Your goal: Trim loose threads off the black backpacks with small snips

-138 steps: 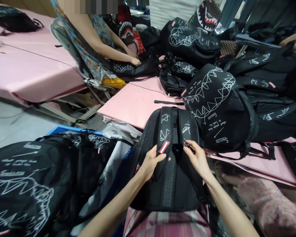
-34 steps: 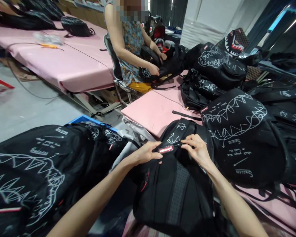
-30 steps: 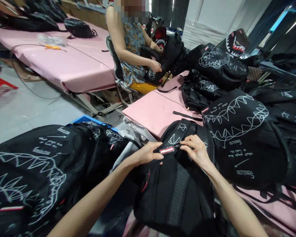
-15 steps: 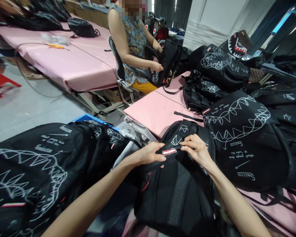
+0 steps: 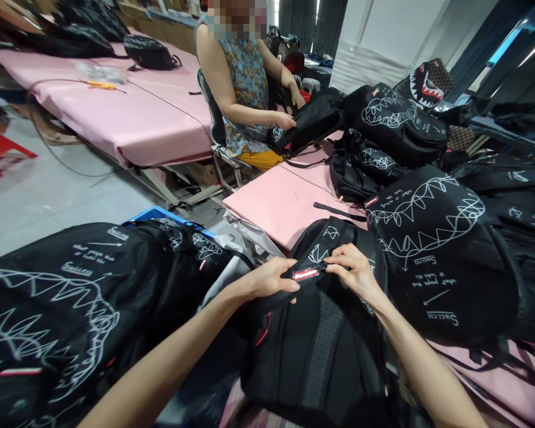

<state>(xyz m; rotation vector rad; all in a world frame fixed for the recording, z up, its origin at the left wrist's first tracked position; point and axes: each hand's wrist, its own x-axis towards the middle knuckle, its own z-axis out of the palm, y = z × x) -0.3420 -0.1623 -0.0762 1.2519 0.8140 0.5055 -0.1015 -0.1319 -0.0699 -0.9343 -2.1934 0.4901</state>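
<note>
A black backpack (image 5: pixel 330 356) lies in front of me with its padded back panel facing up. My left hand (image 5: pixel 274 279) is closed round one of its shoulder straps (image 5: pixel 323 246), thumb on top. A red label (image 5: pixel 306 274) with white lettering shows on the strap beside my left thumb. My right hand (image 5: pixel 350 267) pinches the strap just right of the label, at a small dark piece whose kind I cannot make out. White scribbled drawings cover the strap's upper part.
Black backpacks with white drawings lie at my left (image 5: pixel 49 309) and on the pink table (image 5: pixel 271 202) at my right (image 5: pixel 432 255). A seated person (image 5: pixel 238 89) across the table handles another black bag (image 5: pixel 316 122). A second pink table (image 5: pixel 160 113) stands behind, a blue crate (image 5: pixel 149 214) at left.
The other person's black bag has tipped from upright to lying lower. Both my hands keep their places on the strap; the label has turned slightly.
</note>
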